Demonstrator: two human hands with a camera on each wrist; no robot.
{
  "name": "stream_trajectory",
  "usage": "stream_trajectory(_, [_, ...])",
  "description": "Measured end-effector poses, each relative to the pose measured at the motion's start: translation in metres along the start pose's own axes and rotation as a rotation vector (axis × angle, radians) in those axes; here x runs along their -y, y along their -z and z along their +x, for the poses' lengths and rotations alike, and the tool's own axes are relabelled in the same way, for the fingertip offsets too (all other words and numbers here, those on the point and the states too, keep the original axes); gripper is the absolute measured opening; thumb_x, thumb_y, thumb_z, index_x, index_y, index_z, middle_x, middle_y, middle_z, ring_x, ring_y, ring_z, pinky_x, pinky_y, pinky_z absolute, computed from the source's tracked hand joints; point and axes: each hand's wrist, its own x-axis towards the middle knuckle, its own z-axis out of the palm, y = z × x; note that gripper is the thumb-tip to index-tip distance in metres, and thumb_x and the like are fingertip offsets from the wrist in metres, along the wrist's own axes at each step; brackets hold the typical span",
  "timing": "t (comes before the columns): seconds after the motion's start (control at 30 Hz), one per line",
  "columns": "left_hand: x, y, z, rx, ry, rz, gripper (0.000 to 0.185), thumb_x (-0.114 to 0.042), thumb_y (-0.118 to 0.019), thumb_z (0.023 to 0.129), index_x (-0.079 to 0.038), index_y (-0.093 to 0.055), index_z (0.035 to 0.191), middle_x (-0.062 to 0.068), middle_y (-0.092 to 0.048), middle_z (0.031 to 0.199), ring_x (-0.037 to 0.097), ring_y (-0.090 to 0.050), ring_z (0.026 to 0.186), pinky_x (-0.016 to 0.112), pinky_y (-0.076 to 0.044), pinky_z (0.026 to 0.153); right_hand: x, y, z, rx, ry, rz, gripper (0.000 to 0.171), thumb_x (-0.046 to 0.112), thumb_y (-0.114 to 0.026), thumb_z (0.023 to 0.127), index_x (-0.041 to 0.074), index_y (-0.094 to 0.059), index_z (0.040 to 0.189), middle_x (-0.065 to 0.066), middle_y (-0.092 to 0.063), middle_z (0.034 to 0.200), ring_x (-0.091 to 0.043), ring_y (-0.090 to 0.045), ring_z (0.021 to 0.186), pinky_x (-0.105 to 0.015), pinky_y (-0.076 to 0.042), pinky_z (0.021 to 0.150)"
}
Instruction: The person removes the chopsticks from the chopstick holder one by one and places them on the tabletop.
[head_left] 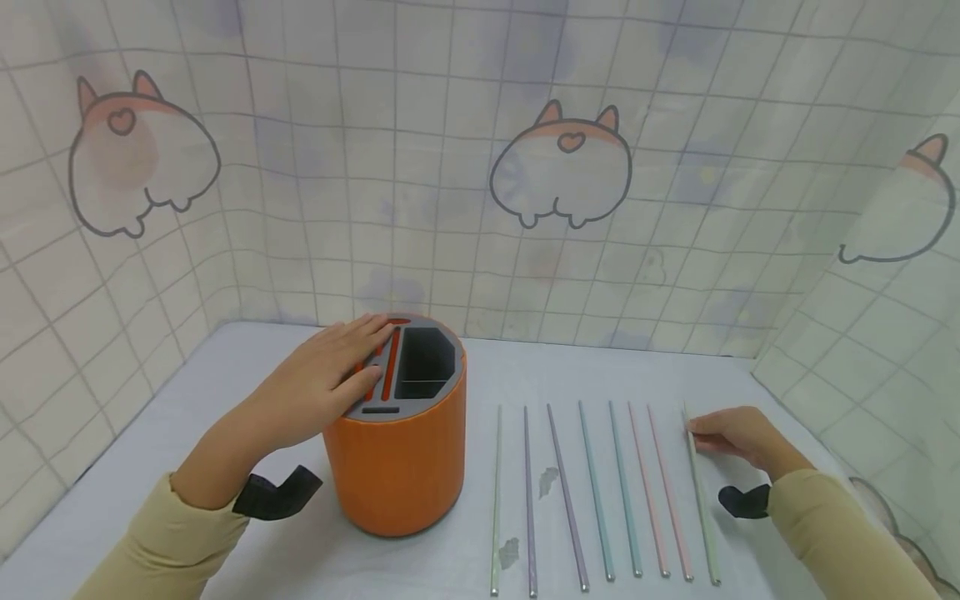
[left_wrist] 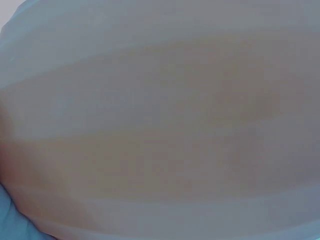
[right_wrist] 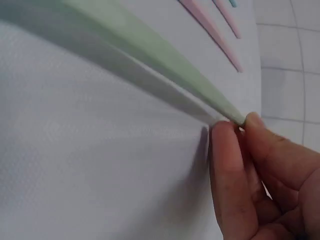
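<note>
Green chopstick (head_left: 702, 508), pinched by right hand (head_left: 738, 437), runs near-to-far across table (head_left: 225, 400).

Of the two hands, the left (head_left: 326, 382) lies flat, fingers straight; the right (head_left: 738, 435) pinches with curled fingertips (right_wrist: 227, 150).

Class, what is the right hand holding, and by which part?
The right hand pinches the pale green chopstick by its far tip.

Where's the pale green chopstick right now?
In the head view, the pale green chopstick lies rightmost in the row, beside a pink chopstick, its far end pinched by the right hand.
</note>
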Motion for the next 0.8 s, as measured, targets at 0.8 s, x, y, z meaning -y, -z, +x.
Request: stream_trajectory(0.8, [-0.014, 0.000, -0.006, 0.012, -0.017, -0.056, 0.052, -0.033, -0.040, 0.108, -0.009, -0.037, 0.154, 0.008, -0.034, 0.162, 0.034, -0.030, 0.150, 0.058, -0.027, 0.121, 0.063, -0.060, -0.100, -0.346, 0.389, -0.360, 0.062, 0.049, -0.042, 0.104, -0.003, -0.071, 0.117, -0.021, -0.073, 0.114, -0.032, -0.073, 0.104, -0.051, -0.055, 0.095])
